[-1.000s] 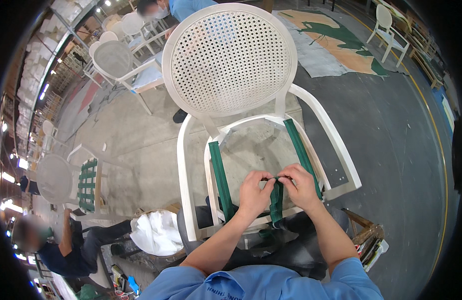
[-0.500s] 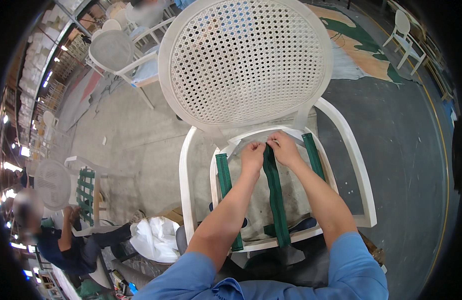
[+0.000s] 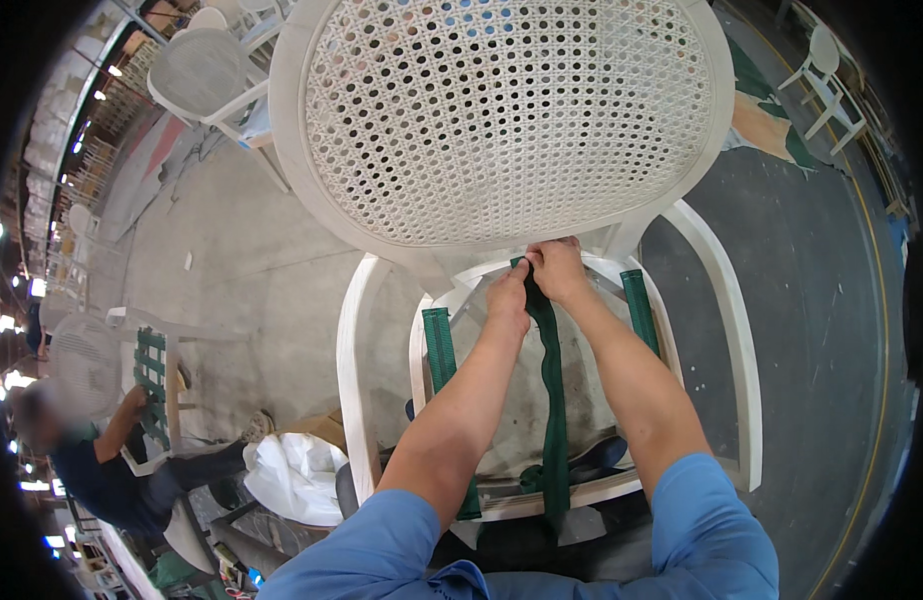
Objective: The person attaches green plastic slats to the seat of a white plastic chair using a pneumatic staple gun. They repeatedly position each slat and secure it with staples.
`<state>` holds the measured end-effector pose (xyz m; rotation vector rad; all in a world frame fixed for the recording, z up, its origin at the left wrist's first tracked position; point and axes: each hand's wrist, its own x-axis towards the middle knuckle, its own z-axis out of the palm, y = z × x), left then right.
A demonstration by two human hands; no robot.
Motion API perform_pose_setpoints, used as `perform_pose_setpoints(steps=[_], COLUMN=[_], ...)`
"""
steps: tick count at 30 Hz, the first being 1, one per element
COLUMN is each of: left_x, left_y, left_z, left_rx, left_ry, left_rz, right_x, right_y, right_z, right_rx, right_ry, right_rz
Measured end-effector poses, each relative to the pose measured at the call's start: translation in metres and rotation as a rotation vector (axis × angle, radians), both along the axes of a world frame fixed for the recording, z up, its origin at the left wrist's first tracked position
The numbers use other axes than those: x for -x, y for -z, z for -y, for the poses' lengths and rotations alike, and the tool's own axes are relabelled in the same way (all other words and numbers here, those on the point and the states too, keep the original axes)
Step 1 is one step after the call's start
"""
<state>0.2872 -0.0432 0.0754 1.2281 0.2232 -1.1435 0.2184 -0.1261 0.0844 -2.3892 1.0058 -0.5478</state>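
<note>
In the head view, I see the left hand [image 3: 508, 298] and the right hand [image 3: 559, 268] side by side at the rear edge of the seat frame [image 3: 614, 488], both with fingers closed on the upper end of a loose green strap [image 3: 552, 375]. It runs, slightly rippled, across the open seat and over the front edge. One flat green band [image 3: 439, 345] lies along the frame's left edge, another [image 3: 639, 308] along its right. Above the hands rises the white woven backrest [image 3: 502, 130]. Off left, a co-worker [image 3: 97, 480] sits beside another chair [image 3: 152, 385].
</note>
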Motion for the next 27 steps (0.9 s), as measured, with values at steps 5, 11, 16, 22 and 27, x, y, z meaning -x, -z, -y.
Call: perform_pose_setpoints(steps=[5,11,16,22,27], left_x=[-0.004,-0.004,-0.002,-0.012,-0.007], left_y=[0.007,0.01,0.015,0.026,0.02], left_z=[0.005,0.008,0.015,0.01,0.015], left_rx=[-0.059,-0.15,-0.157,-0.111,-0.107], left_ry=[-0.066,-0.016,-0.044,-0.07,0.009], left_rz=[0.067,0.216,0.257,0.264,0.13], right_x=[-0.004,-0.004,-0.001,-0.011,-0.001], right_y=[-0.005,0.002,0.007,-0.002,0.004], right_z=[0.001,0.008,0.017,0.011,0.021], right_rx=[-0.058,-0.11,-0.255,-0.311,-0.244], right_ry=[0.001,0.063,0.099,0.104,0.112], right_rz=[0.013,0.084,0.118,0.111,0.055])
